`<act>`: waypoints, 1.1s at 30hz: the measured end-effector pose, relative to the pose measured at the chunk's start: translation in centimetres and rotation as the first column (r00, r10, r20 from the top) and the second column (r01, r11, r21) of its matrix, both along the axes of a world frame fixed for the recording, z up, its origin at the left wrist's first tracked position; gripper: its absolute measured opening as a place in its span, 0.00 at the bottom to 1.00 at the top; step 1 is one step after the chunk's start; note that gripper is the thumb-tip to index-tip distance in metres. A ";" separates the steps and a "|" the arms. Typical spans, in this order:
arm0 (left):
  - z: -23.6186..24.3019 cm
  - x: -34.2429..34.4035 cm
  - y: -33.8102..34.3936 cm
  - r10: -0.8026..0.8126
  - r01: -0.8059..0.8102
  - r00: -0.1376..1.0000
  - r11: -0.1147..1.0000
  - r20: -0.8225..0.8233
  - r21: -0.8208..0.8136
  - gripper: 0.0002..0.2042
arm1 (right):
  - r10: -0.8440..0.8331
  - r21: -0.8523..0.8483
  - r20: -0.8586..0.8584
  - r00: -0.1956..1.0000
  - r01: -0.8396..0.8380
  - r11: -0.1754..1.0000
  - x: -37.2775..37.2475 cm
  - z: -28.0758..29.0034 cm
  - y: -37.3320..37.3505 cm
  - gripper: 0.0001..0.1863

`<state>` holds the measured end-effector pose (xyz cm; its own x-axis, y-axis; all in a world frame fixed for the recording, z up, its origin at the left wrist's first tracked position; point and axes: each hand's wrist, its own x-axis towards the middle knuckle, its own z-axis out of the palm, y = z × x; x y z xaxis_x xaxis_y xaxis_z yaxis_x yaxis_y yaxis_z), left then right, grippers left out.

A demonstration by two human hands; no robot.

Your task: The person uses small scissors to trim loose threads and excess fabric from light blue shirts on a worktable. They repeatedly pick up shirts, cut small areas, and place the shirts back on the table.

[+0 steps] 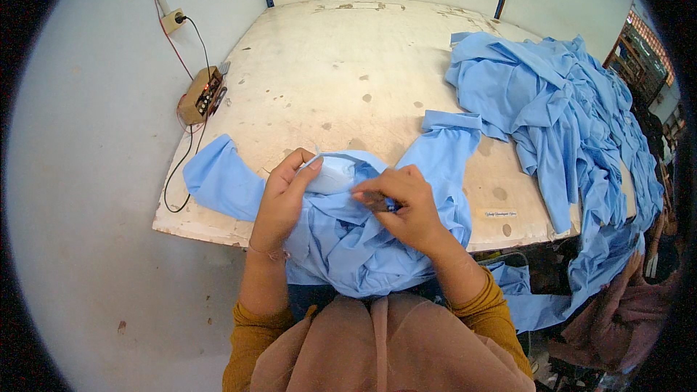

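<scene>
- The blue shirt (356,247) is in front of the person, partly on the worktop (312,80) and partly over its near edge.
- The left hand (282,192) is on the left part of the shirt. Its thumb and fingers pinch a folded edge of the cloth.
- The right hand (408,207) is over the right part of the shirt. It is curled around a small dark tool (375,201), with its fingertips close to the cloth. I cannot tell if they pinch the cloth too.
- One shirt sleeve (221,178) sticks out on the shirt's left side.
- A big pile of blue cloth (537,94) lies to the right of the shirt and farther back. Some of it hangs down.
- A brown box (197,99) with knobs and wires sits beyond the shirt, to its left.
</scene>
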<state>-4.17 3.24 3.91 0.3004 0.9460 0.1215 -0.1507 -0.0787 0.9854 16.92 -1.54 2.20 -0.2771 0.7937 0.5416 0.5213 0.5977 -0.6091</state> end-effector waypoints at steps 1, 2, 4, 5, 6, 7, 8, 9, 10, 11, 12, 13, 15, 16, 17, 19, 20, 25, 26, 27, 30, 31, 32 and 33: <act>0.2 0.2 -0.4 0.001 -0.001 1.000 1.000 0.002 0.004 0.08 | -0.064 0.060 -0.024 0.998 0.065 0.996 -0.6 0.9 -0.1 0.17; 0.4 0.2 -0.6 -0.025 0.025 1.000 1.000 0.003 0.006 0.08 | -0.126 0.117 -0.051 0.991 0.131 0.984 -0.9 1.3 0.0 0.17; 0.6 0.3 -1.0 -0.078 0.078 0.997 0.997 0.008 0.015 0.08 | -0.128 0.250 0.044 0.991 0.113 0.962 -1.1 0.7 0.8 0.16; 0.6 0.5 -1.1 -0.074 0.073 0.997 0.997 0.012 0.022 0.08 | -0.134 0.315 0.092 0.987 0.099 0.944 -1.1 0.6 1.1 0.15; 0.5 0.6 -1.1 -0.069 0.069 0.997 0.997 0.015 0.028 0.08 | -0.048 0.250 -0.004 0.999 0.048 0.967 -0.7 0.6 1.2 0.13; 0.4 0.5 -1.0 -0.058 0.057 0.998 0.998 0.019 0.039 0.08 | 0.040 0.193 -0.104 0.994 -0.019 0.981 -0.3 0.8 1.4 0.11; 0.3 0.3 -0.9 -0.033 0.033 0.999 0.997 -0.005 0.063 0.08 | 0.120 0.142 -0.208 0.971 -0.092 0.986 0.2 0.9 1.5 0.09; 0.0 0.0 -0.8 -0.007 0.009 1.000 0.996 -0.028 0.088 0.08 | 0.209 0.050 -0.401 0.892 -0.206 0.977 1.0 0.9 0.9 0.05; -0.2 -0.1 -0.7 0.013 -0.008 0.999 0.994 -0.049 0.108 0.08 | 0.253 -0.023 -0.584 0.771 -0.327 0.945 2.0 0.9 0.3 0.02; -0.1 0.0 -0.6 0.009 -0.005 0.999 0.995 -0.043 0.097 0.08 | 0.480 0.117 -0.651 0.588 -0.547 0.829 3.1 0.6 0.7 0.01; -0.1 0.1 -0.6 0.004 -0.001 0.999 0.996 -0.037 0.086 0.08 | 0.656 0.271 -0.670 0.347 -0.709 0.651 4.2 0.1 1.7 0.02; -0.1 0.0 -0.7 0.006 -0.004 0.999 0.997 -0.032 0.072 0.09 | 0.663 0.271 -0.653 0.368 -0.703 0.657 4.8 0.1 1.8 0.03; -0.1 -0.2 -0.6 0.012 -0.009 0.999 0.998 -0.038 0.066 0.08 | 0.484 0.133 -0.572 0.662 -0.507 0.851 5.9 0.4 1.5 0.03; -0.1 -0.2 -0.5 0.010 -0.008 0.999 0.998 -0.040 0.066 0.08 | 0.232 0.028 -0.456 0.859 -0.247 0.969 6.2 1.1 1.1 0.02; 0.1 -0.2 -0.6 0.005 0.002 0.997 0.996 -0.077 0.084 0.08 | -0.002 -0.161 -0.428 0.904 -0.074 0.984 5.0 2.2 1.0 0.05; 0.5 0.0 -0.8 -0.004 0.022 0.989 0.992 -0.147 0.122 0.07 | -0.036 -0.174 -0.418 0.908 -0.042 0.984 4.3 1.1 1.6 0.09; 0.6 0.1 -0.8 -0.012 0.033 0.987 0.991 -0.158 0.126 0.07 | -0.052 -0.179 -0.411 0.910 -0.025 0.983 4.0 0.7 1.7 0.11; 0.7 0.7 -1.4 -0.057 0.067 0.994 0.992 -0.097 0.111 0.08 | -0.012 0.271 0.043 0.999 0.000 0.963 0.8 1.0 1.0 0.14; 0.7 0.7 -1.4 -0.051 0.062 0.994 0.992 -0.096 0.112 0.08 | -0.019 0.292 0.080 0.997 -0.006 0.956 0.9 0.8 1.3 0.12; 0.6 0.6 -1.4 -0.046 0.056 0.994 0.992 -0.096 0.114 0.08 | -0.026 0.313 0.117 0.993 -0.012 0.950 0.9 0.7 1.5 0.10; 0.2 -0.3 -1.2 -0.018 0.029 0.995 0.993 -0.100 0.113 0.07 | 0.365 0.094 -0.401 0.840 -0.358 0.929 2.7 0.3 1.2 0.05; 0.1 -0.4 -1.2 -0.018 0.030 0.995 0.994 -0.102 0.109 0.07 | 0.543 0.168 -0.448 0.711 -0.529 0.832 4.1 0.1 1.6 0.06; 0.5 -0.2 -1.6 -0.040 0.057 0.991 0.990 -0.128 0.132 0.07 | 0.692 0.249 -0.476 0.542 -0.672 0.698 5.5 0.1 2.5 0.08; 1.3 -0.1 -2.2 -0.061 0.085 0.986 0.984 -0.154 0.156 0.07 | 0.647 0.201 -0.504 0.573 -0.651 0.732 6.2 -0.2 2.6 0.09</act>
<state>-4.30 1.05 5.25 0.3939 0.8924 0.2199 -0.0156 -0.2327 0.9724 23.08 1.04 1.98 -0.4049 0.5170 0.7542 -0.3943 0.6455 -0.6542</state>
